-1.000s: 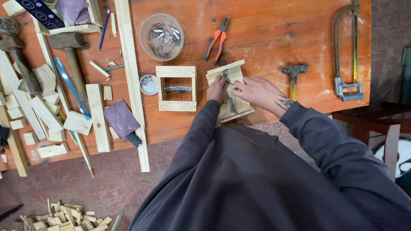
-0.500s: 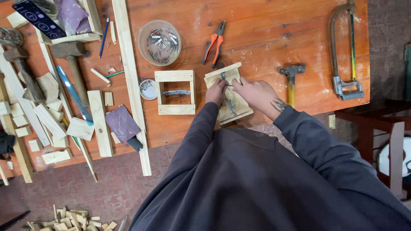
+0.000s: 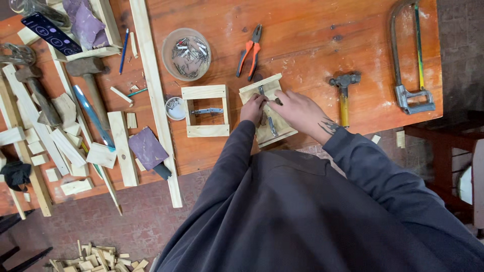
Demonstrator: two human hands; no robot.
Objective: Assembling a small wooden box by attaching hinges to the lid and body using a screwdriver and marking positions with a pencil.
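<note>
Both hands, left hand [image 3: 253,107] and right hand [image 3: 297,112], press the wooden frame [image 3: 267,108]; metal bracket [image 3: 273,126] fitted, hammer [image 3: 344,93] unused.

Dark grey long-sleeve sweatshirt, bare hands, tattoo at right hand [image 3: 297,112] wrist.

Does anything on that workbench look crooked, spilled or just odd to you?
The small wooden frame under both hands (left hand, right hand) lies tilted, while the similar frame beside it lies square to the bench edge. Offcuts litter the floor. Nothing looks spilled or broken.
</note>
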